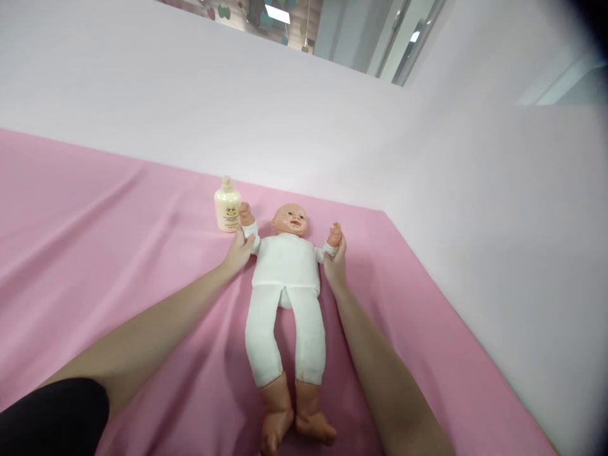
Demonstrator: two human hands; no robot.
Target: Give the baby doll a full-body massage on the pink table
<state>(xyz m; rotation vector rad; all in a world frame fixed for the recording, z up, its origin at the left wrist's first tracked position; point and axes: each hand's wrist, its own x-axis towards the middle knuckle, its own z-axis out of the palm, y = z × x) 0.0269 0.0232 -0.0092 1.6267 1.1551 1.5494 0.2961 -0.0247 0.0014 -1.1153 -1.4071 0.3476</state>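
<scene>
A baby doll with a white cloth body lies on its back, head away from me and bare feet towards me. My left hand is closed around the doll's arm on the left, at the white sleeve near its wrist. On the other side, my right hand grips the doll's other arm in the same place. Both doll arms are raised outward, with their small hands showing above my fingers. A cream-coloured pump bottle stands upright just beyond my left hand, close to the doll's hand.
Pink cloth with several folds covers the surface under the doll. A white wall rises behind it, and another white wall borders the right side. A window opens high in the back wall.
</scene>
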